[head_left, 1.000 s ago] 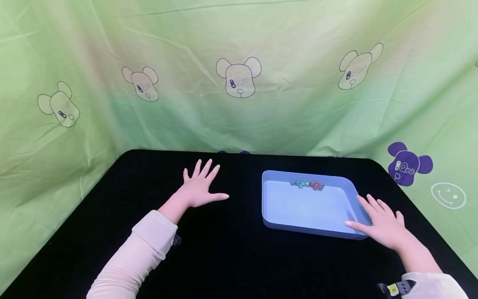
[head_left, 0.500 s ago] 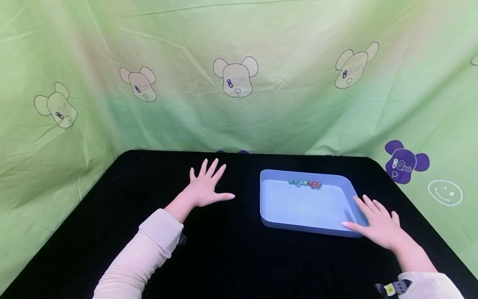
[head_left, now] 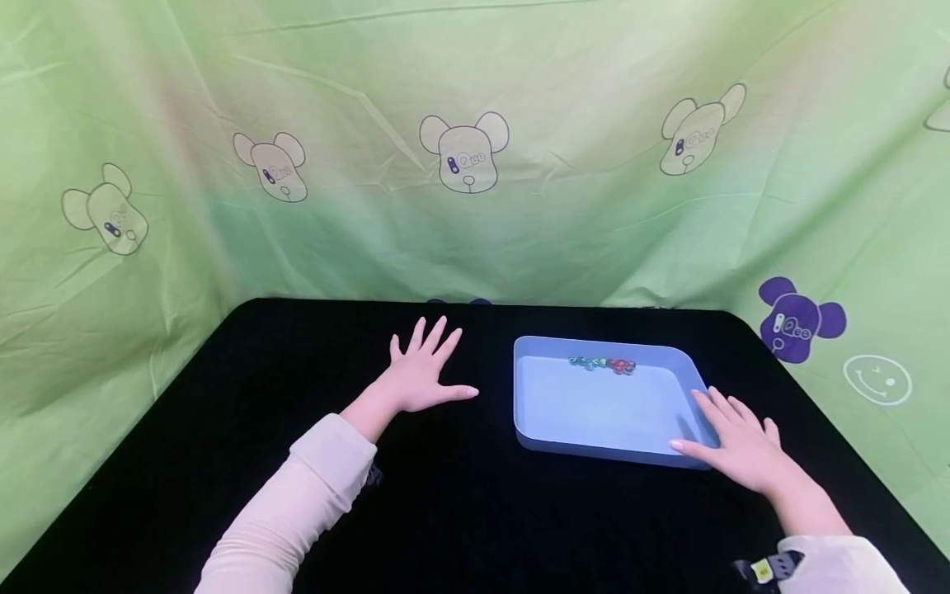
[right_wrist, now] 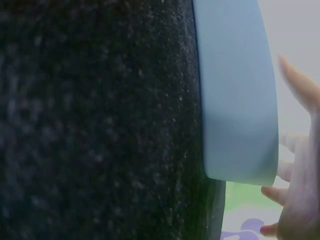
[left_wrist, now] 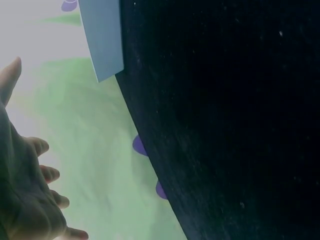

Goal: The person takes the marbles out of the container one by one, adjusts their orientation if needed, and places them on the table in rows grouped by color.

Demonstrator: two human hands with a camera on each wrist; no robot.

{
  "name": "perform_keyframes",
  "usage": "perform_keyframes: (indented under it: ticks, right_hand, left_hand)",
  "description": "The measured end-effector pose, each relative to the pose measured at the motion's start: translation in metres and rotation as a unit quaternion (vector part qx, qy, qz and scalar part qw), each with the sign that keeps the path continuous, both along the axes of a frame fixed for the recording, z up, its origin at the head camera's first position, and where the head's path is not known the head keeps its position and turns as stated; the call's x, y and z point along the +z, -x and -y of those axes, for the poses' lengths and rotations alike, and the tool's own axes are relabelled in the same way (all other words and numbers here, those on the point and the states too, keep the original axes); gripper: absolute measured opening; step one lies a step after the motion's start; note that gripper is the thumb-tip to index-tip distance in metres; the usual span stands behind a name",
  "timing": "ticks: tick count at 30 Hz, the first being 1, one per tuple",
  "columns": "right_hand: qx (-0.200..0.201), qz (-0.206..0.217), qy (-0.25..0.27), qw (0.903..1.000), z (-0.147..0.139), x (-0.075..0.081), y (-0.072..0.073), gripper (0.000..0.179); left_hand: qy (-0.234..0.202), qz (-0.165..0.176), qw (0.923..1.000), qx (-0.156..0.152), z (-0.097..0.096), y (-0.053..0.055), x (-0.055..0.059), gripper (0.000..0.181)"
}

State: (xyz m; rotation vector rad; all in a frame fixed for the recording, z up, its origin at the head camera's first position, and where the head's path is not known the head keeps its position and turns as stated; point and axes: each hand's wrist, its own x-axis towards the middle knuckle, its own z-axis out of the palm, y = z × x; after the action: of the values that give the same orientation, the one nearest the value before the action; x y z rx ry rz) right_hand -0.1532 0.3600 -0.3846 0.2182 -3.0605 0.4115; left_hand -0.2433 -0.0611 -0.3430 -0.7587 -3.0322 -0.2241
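A light blue rectangular tray (head_left: 594, 417) lies on the black table right of the middle. Near its back wall sits a small cluster of clear greenish-blue pieces (head_left: 588, 363) and red pieces (head_left: 621, 365), like glass beads. My right hand (head_left: 742, 445) is spread over the tray's front right corner, thumb and fingers straight and holding nothing. In the right wrist view this hand is beside the tray's wall (right_wrist: 240, 100), above its rim. Left of the tray, my left hand (head_left: 417, 375) hovers over the table with fingers spread and nothing in them.
The black cloth-covered table (head_left: 475, 511) reaches back to a green curtain (head_left: 356, 239) printed with bear heads, which also closes off both sides. A dark wrist device (head_left: 772, 569) is strapped by the right sleeve.
My left hand has drifted right, toward the tray. My right hand has shifted slightly left over the tray's corner. The whole view has slid a little; the beads stay in place in the tray.
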Motion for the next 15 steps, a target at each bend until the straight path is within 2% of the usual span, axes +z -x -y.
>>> perform_keyframes:
  ticks: [7, 15]
  right_hand:
    - [0.0, 0.005, 0.002, 1.0, 0.001, 0.0, -0.001, 0.087]
    - [0.0, 0.003, 0.005, 1.0, 0.002, -0.002, 0.001, 0.088]
  left_hand:
    - [0.0, 0.006, 0.9999, -0.01, -0.008, 0.001, -0.007, 0.091]
    - [-0.007, 0.003, 0.9999, -0.014, -0.013, 0.006, -0.009, 0.091]
